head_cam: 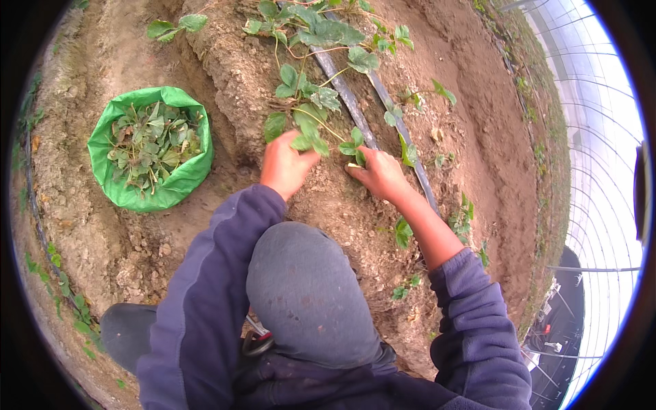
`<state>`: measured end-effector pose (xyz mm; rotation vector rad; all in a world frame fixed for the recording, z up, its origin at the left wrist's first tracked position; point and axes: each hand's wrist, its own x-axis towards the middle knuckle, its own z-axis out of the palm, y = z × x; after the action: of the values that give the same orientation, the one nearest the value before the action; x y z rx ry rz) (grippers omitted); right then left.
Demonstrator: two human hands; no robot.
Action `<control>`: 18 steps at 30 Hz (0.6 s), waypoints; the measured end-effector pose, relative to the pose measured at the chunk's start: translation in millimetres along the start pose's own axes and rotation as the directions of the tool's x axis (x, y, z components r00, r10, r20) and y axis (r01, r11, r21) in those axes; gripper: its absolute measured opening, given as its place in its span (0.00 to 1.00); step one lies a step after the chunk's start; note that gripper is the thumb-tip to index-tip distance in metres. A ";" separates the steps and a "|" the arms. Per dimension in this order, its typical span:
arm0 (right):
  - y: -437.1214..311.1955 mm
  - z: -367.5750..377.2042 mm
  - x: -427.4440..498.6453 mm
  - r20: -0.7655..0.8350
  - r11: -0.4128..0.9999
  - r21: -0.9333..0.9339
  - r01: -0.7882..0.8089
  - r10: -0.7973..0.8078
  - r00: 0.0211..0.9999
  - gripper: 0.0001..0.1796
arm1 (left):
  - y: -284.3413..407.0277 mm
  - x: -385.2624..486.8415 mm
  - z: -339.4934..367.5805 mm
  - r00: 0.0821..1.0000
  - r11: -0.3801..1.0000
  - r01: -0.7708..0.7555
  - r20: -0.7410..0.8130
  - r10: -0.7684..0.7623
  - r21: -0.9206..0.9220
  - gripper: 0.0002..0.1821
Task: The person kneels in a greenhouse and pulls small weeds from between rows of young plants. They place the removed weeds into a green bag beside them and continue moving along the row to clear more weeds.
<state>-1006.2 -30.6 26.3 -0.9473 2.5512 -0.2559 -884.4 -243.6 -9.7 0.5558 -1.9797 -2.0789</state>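
Observation:
Strawberry plants [302, 87] with long runners grow on the soil bed before me. My left hand [287, 164] is at the low edge of the plant, its thumb against the green leaves [310, 138]. Its fingertips are partly hidden, so its grip is unclear. My right hand [382, 174] has thumb and forefinger closed at a small leafy strawberry runner tip [352, 146], which joins the plant by a thin reddish stem. A small pale spot shows at the right thumb; I cannot tell what it is.
A green bag [148, 201] with its rim rolled down holds picked leaves [154, 138] in the furrow at left. Two flat black drip tapes [353, 105] run along the bed. My knee [312, 292] is bent close below my hands. A plastic greenhouse wall [599, 128] curves at right.

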 end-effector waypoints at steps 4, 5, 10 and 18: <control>5.1 -12.6 -1.6 0.048 0.986 0.166 0.003 -0.011 0.999 0.24 | 28.8 14.8 -47.7 0.993 0.997 -0.058 0.102 0.051 0.060 0.14; 6.8 -21.0 -3.9 0.039 0.983 0.180 0.030 -0.037 0.999 0.21 | 38.6 13.7 -65.8 0.984 0.999 -0.027 0.175 0.021 0.037 0.15; -1.6 -69.9 -17.6 -0.090 0.975 0.206 -0.084 0.104 0.990 0.19 | 99.9 -6.3 -191.2 0.963 0.793 -0.101 0.259 -0.074 0.601 0.20; -94.9 -155.7 -55.2 -0.183 0.984 0.069 0.163 -0.148 0.972 0.18 | 84.9 -70.2 -338.2 0.984 0.444 0.131 -0.060 -0.170 0.886 0.19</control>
<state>-980.3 -61.1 212.6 -1.1397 2.6032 -0.5096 -689.6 -528.9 75.4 0.8730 -3.0645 -0.8744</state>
